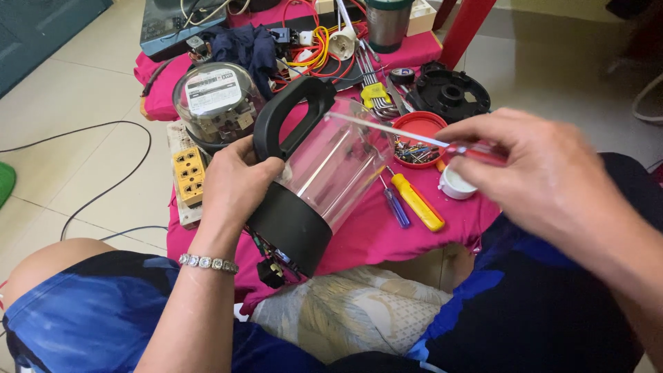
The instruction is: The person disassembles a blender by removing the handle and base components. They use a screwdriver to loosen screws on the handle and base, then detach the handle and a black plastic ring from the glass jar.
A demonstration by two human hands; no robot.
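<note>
My left hand (238, 181) grips a clear kettle jug (331, 166) with a black handle and black base, tilted on its side over the pink-covered table (373, 231). Loose wires and a small black part hang from the base at the bottom. My right hand (545, 173) holds a screwdriver (414, 135) with a red transparent handle; its long metal shaft points left toward the jug's open mouth.
A red lid (420, 125) with several screws, a yellow screwdriver (416, 201), a blue screwdriver (396, 206) and a white cap (455, 185) lie by the jug. Behind are a glass-domed meter (217, 100), yellow sockets (189, 174), a black round part (449, 92), hex keys, wires and a steel cup (387, 23).
</note>
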